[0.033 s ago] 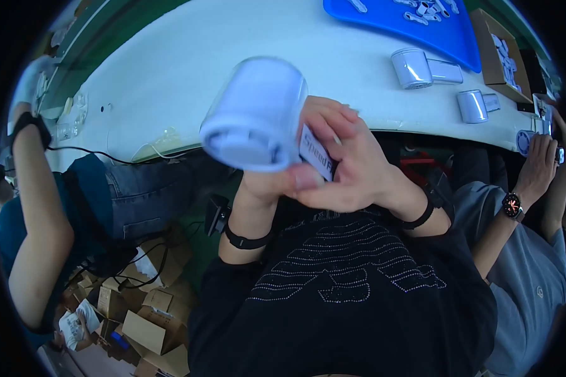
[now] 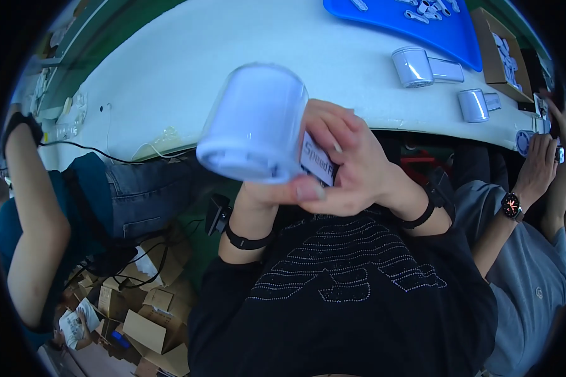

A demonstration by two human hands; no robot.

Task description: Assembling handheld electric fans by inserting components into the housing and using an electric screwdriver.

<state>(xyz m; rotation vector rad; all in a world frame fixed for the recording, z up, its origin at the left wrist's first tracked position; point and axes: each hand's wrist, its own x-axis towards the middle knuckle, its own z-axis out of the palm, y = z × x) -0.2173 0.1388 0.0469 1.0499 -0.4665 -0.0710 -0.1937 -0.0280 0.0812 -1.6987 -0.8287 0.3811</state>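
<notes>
A white, cup-shaped device (image 2: 255,119) with a clear, glossy outer wall is held up in front of me over the table's near edge, its slotted end tilted down. A short flat handle with dark print (image 2: 317,162) juts from its right side. My left hand (image 2: 277,192) is closed on the device from behind and below; its thumb shows by the handle and its other fingers are hidden. Curled round the handle is my right hand (image 2: 355,157). Two similar devices, one larger (image 2: 413,67) and one smaller (image 2: 473,105), lie on the table to the right.
A blue tray (image 2: 383,22) holds several small white parts. Beside it stands a cardboard box (image 2: 493,63) with more white pieces. Co-workers sit on both sides; the right one's hand (image 2: 538,160) is at another device. Opened cartons (image 2: 151,330) lie low on the left.
The device has tipped so that less of its slotted end shows and more of its side wall. It sits slightly lower, and both hands still hold it.
</notes>
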